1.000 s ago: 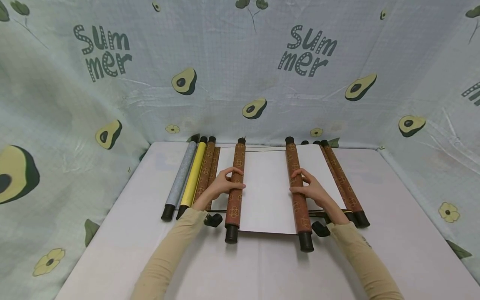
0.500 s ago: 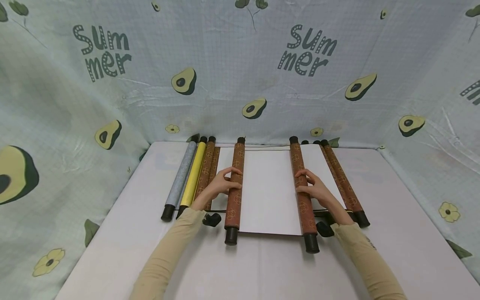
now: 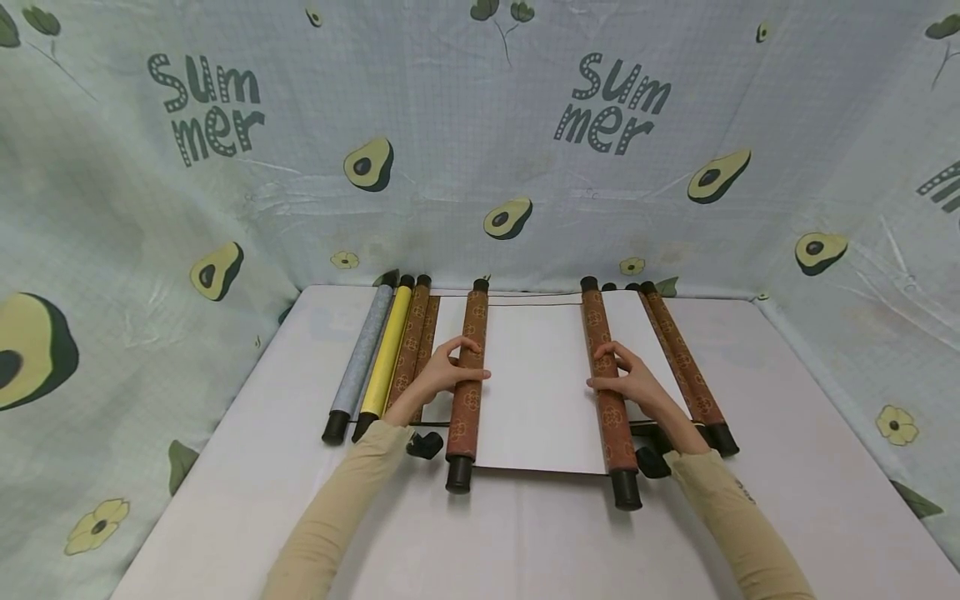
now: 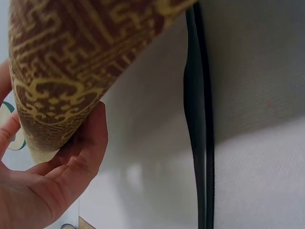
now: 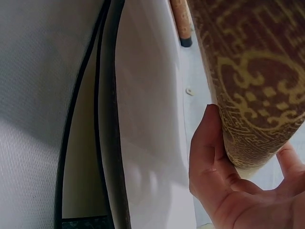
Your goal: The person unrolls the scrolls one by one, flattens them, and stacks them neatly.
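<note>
A hanging scroll is partly unrolled, its white sheet (image 3: 536, 392) stretched between two brown patterned rolls with black end knobs. My left hand (image 3: 444, 372) grips the left roll (image 3: 463, 421), fingers and thumb curled round it. The right roll (image 3: 617, 433) is held by my right hand (image 3: 636, 385) in the same way. In the left wrist view the roll (image 4: 57, 76) shows gold patterning, with the thumb or finger at its lower edge. Likewise, the right wrist view shows the other roll (image 5: 262, 90) cupped between thumb and fingers. The sheet's near edge hangs over another white sheet (image 3: 444, 405).
Left of the scroll lie a grey roll (image 3: 360, 362), a yellow roll (image 3: 388, 354) and a brown roll (image 3: 408, 354). More brown rolls (image 3: 684, 367) lie at the right. All rest on a white table (image 3: 510, 542), with a printed curtain (image 3: 450, 242) behind.
My right hand has moved right with its roll, and the left roll has shifted slightly left. More of the white sheet shows between the two rolls.
</note>
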`<state>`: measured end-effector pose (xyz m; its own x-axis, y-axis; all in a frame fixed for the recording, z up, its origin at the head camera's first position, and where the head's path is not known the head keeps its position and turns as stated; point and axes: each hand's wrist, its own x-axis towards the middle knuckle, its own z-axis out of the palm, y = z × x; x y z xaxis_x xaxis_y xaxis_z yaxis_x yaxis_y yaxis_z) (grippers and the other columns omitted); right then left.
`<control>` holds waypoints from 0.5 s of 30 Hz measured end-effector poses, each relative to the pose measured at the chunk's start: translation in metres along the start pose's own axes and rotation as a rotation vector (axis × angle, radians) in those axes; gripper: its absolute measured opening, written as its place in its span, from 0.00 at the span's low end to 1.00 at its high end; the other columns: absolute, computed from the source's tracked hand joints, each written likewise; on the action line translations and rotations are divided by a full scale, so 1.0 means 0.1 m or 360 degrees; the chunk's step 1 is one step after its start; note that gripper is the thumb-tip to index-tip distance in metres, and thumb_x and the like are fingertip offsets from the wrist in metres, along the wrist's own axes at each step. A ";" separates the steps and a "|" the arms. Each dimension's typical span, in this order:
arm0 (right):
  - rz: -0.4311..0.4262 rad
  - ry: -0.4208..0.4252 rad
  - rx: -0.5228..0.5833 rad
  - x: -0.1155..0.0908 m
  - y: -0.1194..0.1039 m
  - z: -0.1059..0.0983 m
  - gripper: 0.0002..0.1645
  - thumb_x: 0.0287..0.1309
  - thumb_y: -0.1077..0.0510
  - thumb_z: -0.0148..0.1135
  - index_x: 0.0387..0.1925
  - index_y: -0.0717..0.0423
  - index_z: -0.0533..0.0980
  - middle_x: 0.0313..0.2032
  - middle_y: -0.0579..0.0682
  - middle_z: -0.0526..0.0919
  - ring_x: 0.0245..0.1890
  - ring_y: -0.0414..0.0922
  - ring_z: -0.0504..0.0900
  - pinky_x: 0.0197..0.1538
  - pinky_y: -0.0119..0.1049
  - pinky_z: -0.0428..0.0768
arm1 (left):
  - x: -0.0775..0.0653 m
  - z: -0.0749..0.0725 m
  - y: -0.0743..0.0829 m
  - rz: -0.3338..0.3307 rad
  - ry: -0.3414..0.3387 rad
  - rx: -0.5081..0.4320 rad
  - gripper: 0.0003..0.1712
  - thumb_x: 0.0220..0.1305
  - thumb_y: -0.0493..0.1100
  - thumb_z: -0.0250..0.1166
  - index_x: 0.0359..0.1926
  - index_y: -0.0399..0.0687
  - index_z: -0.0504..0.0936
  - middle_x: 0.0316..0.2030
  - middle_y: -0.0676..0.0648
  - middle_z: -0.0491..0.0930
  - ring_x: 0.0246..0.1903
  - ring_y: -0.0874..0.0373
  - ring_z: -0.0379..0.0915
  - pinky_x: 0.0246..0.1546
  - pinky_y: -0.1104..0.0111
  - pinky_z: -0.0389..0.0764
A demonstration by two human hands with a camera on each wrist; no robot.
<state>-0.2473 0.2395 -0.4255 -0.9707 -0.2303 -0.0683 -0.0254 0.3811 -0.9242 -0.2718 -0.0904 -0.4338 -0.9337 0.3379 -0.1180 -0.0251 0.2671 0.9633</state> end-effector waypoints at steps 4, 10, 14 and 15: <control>-0.0069 0.0004 -0.0044 0.00 0.02 0.00 0.27 0.46 0.60 0.65 0.46 0.59 0.62 0.54 0.63 0.61 0.40 0.53 0.67 0.32 0.38 0.73 | -0.02 0.00 0.02 0.0017 0.0013 -0.0001 0.25 0.48 0.38 0.67 0.49 0.45 0.69 0.47 0.36 0.68 0.30 0.56 0.71 0.19 0.68 0.75; -0.0030 -0.0005 -0.0009 0.00 0.04 -0.01 0.25 0.48 0.64 0.62 0.47 0.58 0.61 0.54 0.66 0.61 0.42 0.56 0.68 0.34 0.40 0.75 | -0.03 -0.01 0.02 -0.0007 0.0042 -0.0015 0.24 0.49 0.35 0.66 0.47 0.44 0.69 0.49 0.35 0.67 0.29 0.56 0.72 0.18 0.69 0.74; -0.0008 -0.0022 0.0019 -0.02 0.02 -0.04 0.25 0.49 0.64 0.60 0.48 0.57 0.60 0.53 0.67 0.61 0.42 0.56 0.70 0.33 0.42 0.77 | -0.04 -0.02 0.03 -0.0048 0.0056 -0.0024 0.23 0.50 0.34 0.64 0.49 0.45 0.69 0.50 0.35 0.67 0.29 0.55 0.72 0.20 0.68 0.74; -0.0005 -0.0028 0.0024 -0.02 0.02 -0.04 0.25 0.49 0.65 0.59 0.48 0.57 0.60 0.53 0.67 0.61 0.42 0.56 0.70 0.33 0.42 0.77 | -0.05 -0.03 0.04 -0.0060 0.0055 -0.0023 0.24 0.50 0.34 0.64 0.50 0.45 0.70 0.50 0.34 0.68 0.30 0.54 0.72 0.20 0.68 0.75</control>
<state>-0.2463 0.2441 -0.4256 -0.9663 -0.2471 -0.0721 -0.0245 0.3671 -0.9299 -0.2685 -0.0932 -0.4285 -0.9437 0.2967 -0.1460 -0.0652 0.2659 0.9618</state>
